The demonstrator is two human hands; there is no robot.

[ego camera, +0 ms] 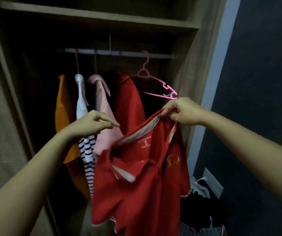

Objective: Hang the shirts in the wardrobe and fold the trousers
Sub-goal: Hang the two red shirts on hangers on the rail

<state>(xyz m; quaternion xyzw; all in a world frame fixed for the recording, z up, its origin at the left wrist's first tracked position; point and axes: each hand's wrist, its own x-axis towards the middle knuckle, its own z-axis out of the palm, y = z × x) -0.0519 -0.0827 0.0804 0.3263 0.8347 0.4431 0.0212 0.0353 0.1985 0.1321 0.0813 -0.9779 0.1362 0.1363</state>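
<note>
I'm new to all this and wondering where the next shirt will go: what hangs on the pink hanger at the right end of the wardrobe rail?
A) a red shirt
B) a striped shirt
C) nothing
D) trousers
C: the pink hanger at the right end of the rail is bare, while the right hand grips the red polo shirt by its collar.

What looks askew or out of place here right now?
The empty pink hanger on the rail hangs tilted, its right end low. The red shirt dangles lopsided, pinched at the collar by the right hand alone. Clothes lie heaped at lower right.
</note>
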